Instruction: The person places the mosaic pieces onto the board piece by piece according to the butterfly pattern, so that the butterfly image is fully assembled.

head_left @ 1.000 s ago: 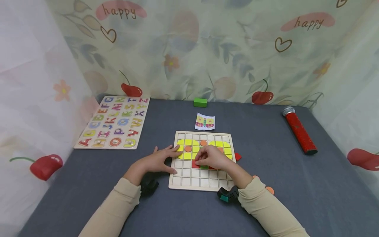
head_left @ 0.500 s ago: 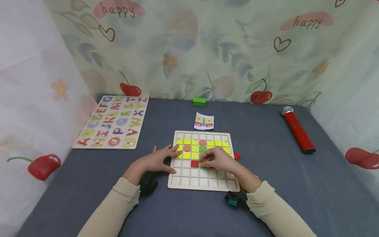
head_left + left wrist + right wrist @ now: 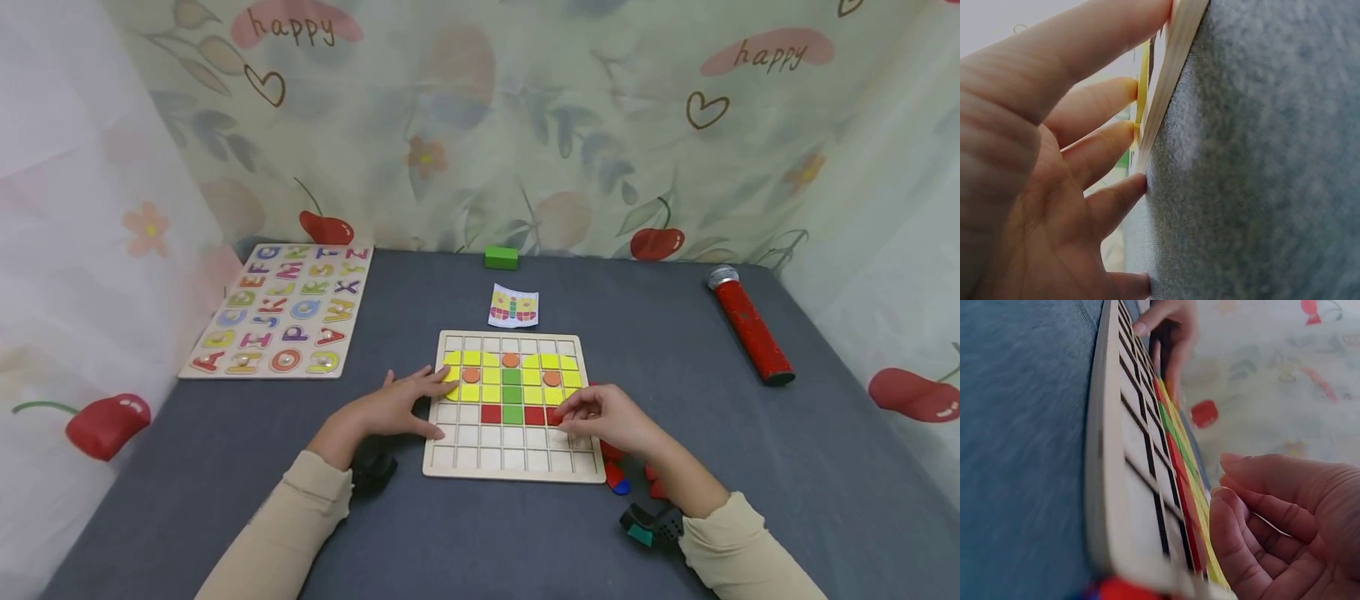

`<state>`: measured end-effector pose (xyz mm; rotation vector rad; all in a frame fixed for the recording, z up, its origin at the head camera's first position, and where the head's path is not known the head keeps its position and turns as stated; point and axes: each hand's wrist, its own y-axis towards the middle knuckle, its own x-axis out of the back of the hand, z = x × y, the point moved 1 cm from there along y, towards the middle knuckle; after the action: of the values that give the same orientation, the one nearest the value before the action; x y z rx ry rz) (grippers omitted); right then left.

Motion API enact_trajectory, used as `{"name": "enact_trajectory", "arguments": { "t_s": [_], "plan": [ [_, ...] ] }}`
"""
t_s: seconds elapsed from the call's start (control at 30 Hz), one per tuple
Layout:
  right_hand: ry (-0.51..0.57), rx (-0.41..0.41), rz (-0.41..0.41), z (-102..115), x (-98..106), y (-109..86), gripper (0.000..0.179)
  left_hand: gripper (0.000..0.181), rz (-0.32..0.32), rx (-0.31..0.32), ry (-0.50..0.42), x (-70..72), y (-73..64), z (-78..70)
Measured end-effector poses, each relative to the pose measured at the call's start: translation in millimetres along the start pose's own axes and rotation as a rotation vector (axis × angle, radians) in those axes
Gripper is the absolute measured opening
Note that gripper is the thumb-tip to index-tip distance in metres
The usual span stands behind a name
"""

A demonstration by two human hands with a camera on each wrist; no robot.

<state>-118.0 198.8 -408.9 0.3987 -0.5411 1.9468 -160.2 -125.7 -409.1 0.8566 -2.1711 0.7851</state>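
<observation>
My left hand (image 3: 397, 406) rests on the left edge of the wooden grid board (image 3: 517, 463), its fingers spread over the rim and a yellow tile (image 3: 1142, 87). Over the board's right side is my right hand (image 3: 611, 417), with loosely bent fingers beside a red tile (image 3: 553, 416). In the right wrist view, its thumb and fingertips (image 3: 1230, 460) are a little apart and no tile shows between them. Yellow tiles fill two blocks, each around an orange disc (image 3: 471, 376). Green tiles (image 3: 512, 396) run down the middle between red ones.
Loose red pieces (image 3: 617, 477) lie by the board's right edge, partly under the right forearm. Behind the board are a butterfly pattern card (image 3: 513, 306) and a green block (image 3: 501, 258). An alphabet board (image 3: 273, 321) lies left, a red microphone (image 3: 752, 329) right.
My right hand has moved right along the row, from the left red tile past the green column to the rightmost red tile. My left hand stays on the board's edge.
</observation>
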Motion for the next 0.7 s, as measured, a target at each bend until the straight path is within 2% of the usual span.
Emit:
{"name": "enact_trajectory", "arguments": {
  "t_s": [0.33,0.43,0.7],
  "plan": [
    [0.045,-0.052,-0.053,-27,21,-38.8,0.032,0.078,-0.003,-0.003,-0.012,-1.1,2.3,1.8],
    [0.057,-0.058,-0.042,-30,24,-43.8,0.035,0.078,-0.002,-0.006,-0.012,-0.8,2.2,2.3],
    [-0.042,-0.03,-0.034,-33,26,-46.4,0.031,0.078,-0.002,-0.003,-0.011,-0.5,1.5,2.4]
  ]
}}
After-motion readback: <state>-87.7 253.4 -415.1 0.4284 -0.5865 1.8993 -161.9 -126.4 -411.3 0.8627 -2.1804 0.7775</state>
